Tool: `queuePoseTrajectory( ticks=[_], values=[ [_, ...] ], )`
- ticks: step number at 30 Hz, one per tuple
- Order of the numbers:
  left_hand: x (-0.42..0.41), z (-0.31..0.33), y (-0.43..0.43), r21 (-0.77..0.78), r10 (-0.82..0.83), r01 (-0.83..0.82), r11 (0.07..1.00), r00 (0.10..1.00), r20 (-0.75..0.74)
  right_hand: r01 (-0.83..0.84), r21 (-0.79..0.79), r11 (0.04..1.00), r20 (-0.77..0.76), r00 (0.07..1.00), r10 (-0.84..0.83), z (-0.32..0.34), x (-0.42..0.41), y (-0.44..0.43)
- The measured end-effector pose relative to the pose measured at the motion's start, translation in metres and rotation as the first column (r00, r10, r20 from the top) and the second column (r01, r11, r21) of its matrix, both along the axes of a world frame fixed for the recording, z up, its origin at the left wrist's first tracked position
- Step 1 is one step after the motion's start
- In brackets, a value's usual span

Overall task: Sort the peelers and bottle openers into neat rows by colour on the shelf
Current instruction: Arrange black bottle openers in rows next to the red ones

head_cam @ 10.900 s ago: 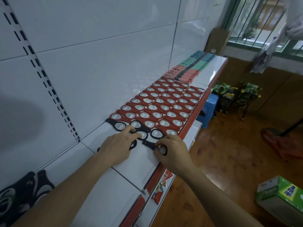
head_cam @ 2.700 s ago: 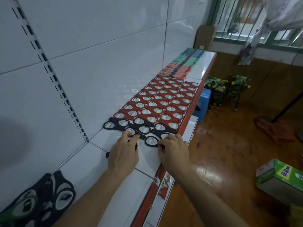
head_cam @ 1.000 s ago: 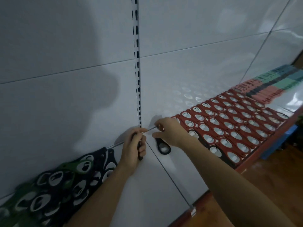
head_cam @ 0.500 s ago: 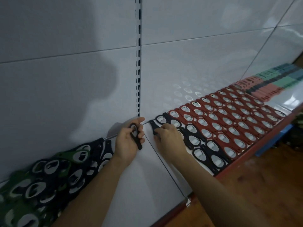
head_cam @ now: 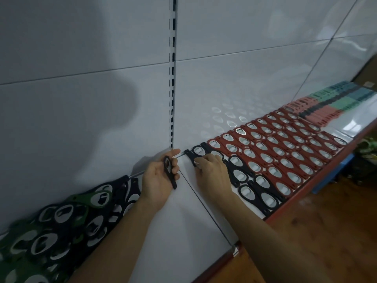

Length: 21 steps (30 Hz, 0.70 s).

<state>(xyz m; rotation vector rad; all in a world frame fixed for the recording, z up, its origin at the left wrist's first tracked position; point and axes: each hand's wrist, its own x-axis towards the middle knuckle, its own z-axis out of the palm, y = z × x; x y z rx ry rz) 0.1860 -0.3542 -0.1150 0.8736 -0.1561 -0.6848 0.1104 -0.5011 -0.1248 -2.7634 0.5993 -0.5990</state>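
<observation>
My left hand [head_cam: 158, 180] holds one black bottle opener [head_cam: 169, 172] upright by the back wall of the white shelf [head_cam: 173, 221]. My right hand [head_cam: 213, 170] rests fingers-down on a black opener [head_cam: 191, 157] lying at the back end of the black row [head_cam: 253, 184]. Beyond that row, red openers [head_cam: 285, 144] lie in neat rows. Far right, pink, black, green and blue peelers [head_cam: 334, 103] sit in bands. A loose heap of black and green openers [head_cam: 57, 217] lies at the left.
A slotted upright [head_cam: 173, 78] runs down the white back panel above my hands. The shelf has a red front edge [head_cam: 302, 193]. Below right are a wooden floor [head_cam: 336, 231] and a blue stool [head_cam: 334, 170].
My right hand has set a black opener down at the back of the black row and stays on it. My left hand keeps its black opener, barely moved.
</observation>
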Motion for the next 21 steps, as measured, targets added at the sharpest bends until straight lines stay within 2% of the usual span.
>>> queuePoseTrajectory(
  ticks=[2,4,6,8,10,12,16,18,19,21],
  values=[
    [-0.001,0.001,-0.003,0.057,0.043,-0.044,0.997,0.999,0.022,-0.039,0.139,0.990,0.179,0.984,0.014,0.005,-0.012,0.008],
    [-0.001,0.001,-0.006,0.077,0.089,-0.093,0.993,0.995,0.050,-0.143,0.363,0.921,0.328,0.945,0.017,0.016,-0.027,0.018],
    [-0.004,0.002,-0.008,0.071,0.100,-0.105,0.992,0.993,0.065,-0.221,0.557,0.801,0.346,0.938,0.019,0.028,-0.039,0.028],
    [-0.010,0.007,-0.009,0.074,0.071,-0.076,0.994,0.995,0.068,-0.238,0.633,0.737,0.314,0.949,0.037,0.030,-0.047,0.035],
    [-0.019,0.012,-0.012,0.114,0.031,-0.039,0.993,0.997,0.075,-0.186,0.624,0.759,0.304,0.953,-0.016,0.026,-0.054,0.040],
    [-0.028,0.014,-0.014,0.148,0.023,-0.035,0.988,0.996,0.081,-0.096,0.562,0.822,0.315,0.943,-0.105,0.022,-0.061,0.039],
    [-0.040,0.016,-0.018,0.227,0.033,-0.035,0.973,0.999,0.012,-0.108,0.319,0.941,0.292,0.956,0.011,0.018,-0.075,0.031],
    [-0.044,0.017,-0.021,0.283,-0.003,-0.004,0.959,1.000,0.026,-0.068,0.228,0.971,0.276,0.961,0.002,0.016,-0.081,0.027],
    [-0.045,0.018,-0.022,0.331,-0.033,0.003,0.943,0.996,0.084,-0.032,0.214,0.976,0.281,0.959,-0.031,0.016,-0.083,0.025],
    [-0.041,0.017,-0.024,0.465,-0.113,-0.069,0.883,0.928,0.354,0.041,0.251,0.967,0.293,0.949,-0.116,0.017,-0.090,0.020]
  ],
)
